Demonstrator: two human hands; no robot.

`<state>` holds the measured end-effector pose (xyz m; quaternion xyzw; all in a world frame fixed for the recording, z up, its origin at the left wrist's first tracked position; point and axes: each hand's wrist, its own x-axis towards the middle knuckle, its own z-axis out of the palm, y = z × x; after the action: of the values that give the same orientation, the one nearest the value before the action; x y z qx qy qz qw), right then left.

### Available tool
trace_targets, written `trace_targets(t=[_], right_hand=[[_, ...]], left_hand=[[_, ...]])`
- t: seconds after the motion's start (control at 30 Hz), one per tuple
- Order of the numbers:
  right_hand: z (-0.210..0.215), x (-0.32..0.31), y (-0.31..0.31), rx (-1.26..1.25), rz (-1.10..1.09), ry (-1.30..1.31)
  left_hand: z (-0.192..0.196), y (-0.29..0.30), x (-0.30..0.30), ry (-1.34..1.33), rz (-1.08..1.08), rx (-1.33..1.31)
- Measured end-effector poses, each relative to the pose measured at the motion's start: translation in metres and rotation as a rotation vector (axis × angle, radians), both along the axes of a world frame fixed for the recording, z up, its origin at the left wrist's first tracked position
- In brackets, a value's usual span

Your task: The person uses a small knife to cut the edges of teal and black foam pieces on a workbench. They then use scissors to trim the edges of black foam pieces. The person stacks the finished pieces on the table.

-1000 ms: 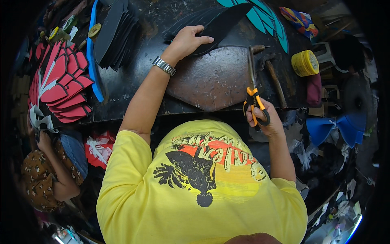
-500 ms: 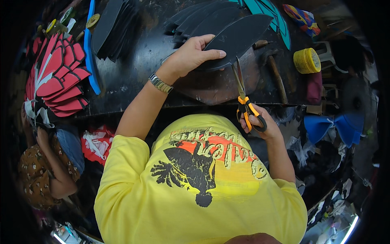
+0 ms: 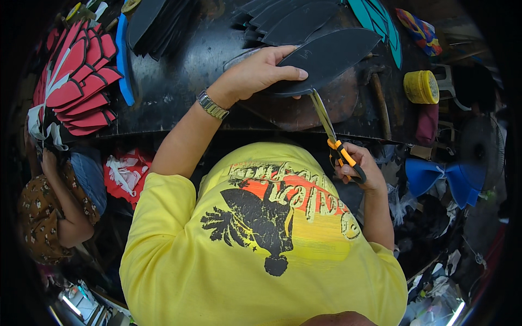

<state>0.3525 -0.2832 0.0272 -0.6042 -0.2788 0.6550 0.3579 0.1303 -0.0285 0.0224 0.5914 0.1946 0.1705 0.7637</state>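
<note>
A pointed, leaf-shaped black sheet is held over the table by my left hand. My left thumb presses on its top face near the rounded near edge, with fingers underneath. My right hand grips the orange-and-black handles of a pair of scissors. The blades point up and left, their tips meeting the sheet's near edge just right of my left thumb. They look almost closed. Beneath the sheet lies a dark brown board. More black sheets of like shape are fanned out beyond.
Another black stack, a blue strip and tied red pieces sit on the dark table to the left. A hammer, teal pieces and a yellow tub are rightward. Another person is at far left.
The scissor blades have closed together at the sheet's edge. My right hand has shifted slightly right and down, and the black sheet has turned a little flatter and moved right.
</note>
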Motion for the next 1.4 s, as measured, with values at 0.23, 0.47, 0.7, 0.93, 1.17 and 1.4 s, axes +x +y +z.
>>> trace_targets(t=[0.23, 0.47, 0.7, 0.93, 1.17, 1.4], right_hand=[[-0.002, 0.002, -0.002, -0.001, -0.004, 0.023], [-0.007, 0.005, -0.002, -0.015, -0.026, 0.046], [-0.009, 0.007, 0.000, 0.016, -0.014, 0.062], [0.001, -0.007, 0.007, 0.094, 0.028, -0.303], [-0.001, -0.022, 0.018, 0.187, 0.006, -0.594], [-0.003, -0.019, 0.023, 0.221, -0.137, -0.463]], left_hand=[[-0.001, -0.003, -0.002, 0.023, 0.033, 0.085], [-0.002, -0.002, -0.003, 0.026, -0.007, 0.041], [-0.003, -0.003, -0.005, 0.019, 0.008, 0.035], [-0.013, 0.002, -0.018, 0.143, 0.105, 0.324], [-0.009, 0.021, -0.082, 0.195, 0.551, 0.389], [-0.011, 0.007, -0.078, 0.751, 0.945, 1.441]])
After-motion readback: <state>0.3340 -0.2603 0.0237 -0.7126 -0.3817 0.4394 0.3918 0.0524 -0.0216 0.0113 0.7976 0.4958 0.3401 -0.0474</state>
